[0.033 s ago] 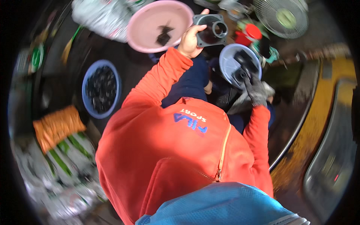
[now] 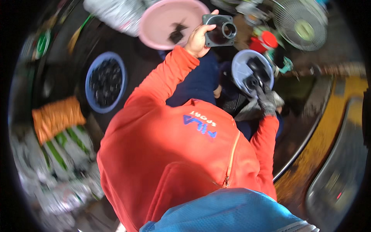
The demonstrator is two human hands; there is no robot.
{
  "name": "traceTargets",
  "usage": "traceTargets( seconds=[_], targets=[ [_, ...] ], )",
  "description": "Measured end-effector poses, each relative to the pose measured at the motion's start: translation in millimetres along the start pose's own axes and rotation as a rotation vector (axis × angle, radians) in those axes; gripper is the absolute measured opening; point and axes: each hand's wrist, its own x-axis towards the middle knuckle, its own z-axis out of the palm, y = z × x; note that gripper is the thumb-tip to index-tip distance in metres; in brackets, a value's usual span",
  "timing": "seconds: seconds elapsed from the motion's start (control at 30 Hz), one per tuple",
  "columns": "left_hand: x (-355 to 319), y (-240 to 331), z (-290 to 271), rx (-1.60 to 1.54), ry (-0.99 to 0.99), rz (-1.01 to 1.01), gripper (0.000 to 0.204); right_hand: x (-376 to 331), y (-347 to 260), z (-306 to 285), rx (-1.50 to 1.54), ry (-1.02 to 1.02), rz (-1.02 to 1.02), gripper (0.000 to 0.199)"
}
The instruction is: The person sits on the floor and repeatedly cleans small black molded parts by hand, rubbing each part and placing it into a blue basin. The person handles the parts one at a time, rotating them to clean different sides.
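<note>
My bare left hand (image 2: 197, 41) holds up a dark grey flanged fitting (image 2: 215, 38). It has a square plate with corner holes and a short round collar. The thumb lies over its edge. My right hand (image 2: 266, 101), in a grey glove, reaches into a light blue-violet basin (image 2: 239, 65) at the right. Its fingertips lie at black plastic parts (image 2: 259, 69) in there; blur and dark colour hide whether they grip one.
A pink basin (image 2: 154, 24) with dark pieces stands ahead, a blue basin (image 2: 87, 87) of black parts at left. Also about are an orange package (image 2: 60, 118), plastic bags (image 2: 65, 193), a red container (image 2: 266, 40), a fan (image 2: 303, 27) and a yellow machine edge (image 2: 295, 176).
The whole view has shifted slightly. My left hand still holds the flanged fitting, and my right hand stays at the parts in the small basin.
</note>
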Motion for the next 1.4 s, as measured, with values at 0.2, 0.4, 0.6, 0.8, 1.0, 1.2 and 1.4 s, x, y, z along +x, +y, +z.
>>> traceTargets(
  seconds=[0.2, 0.4, 0.6, 0.8, 1.0, 1.2, 1.4],
  targets=[
    [-112, 26, -171, 0.116, 1.07, 0.005, 0.035, 28, 52, 12, -0.072, 0.018, 0.18, 0.052],
    [-224, 110, -272, 0.083, 1.707, 0.736, 0.054, 23, 55, 10, 0.393, 0.003, 0.324, 0.036],
    [-162, 124, -256, 0.341, 1.184, 0.094, 0.051, 13, 10, 14, 0.927, 0.031, 0.423, 0.023],
    [-36, -38, -80, 0.758, -0.314, -0.022, 0.056, -35, -73, 16, 0.27, 0.032, -0.371, 0.028],
    [-51, -148, 64, 0.51, -0.899, -0.375, 0.043, -80, -106, -37, -0.536, 0.374, -0.556, 0.027],
    [-52, -171, -15, 0.524, 0.043, -0.97, 0.019, -242, -137, -118, -0.328, 1.363, -0.235, 0.032],
    [-40, -213, -55, 0.239, -0.067, -0.899, 0.035, -361, -116, -131, -0.297, 2.038, 0.014, 0.021]
  ],
)
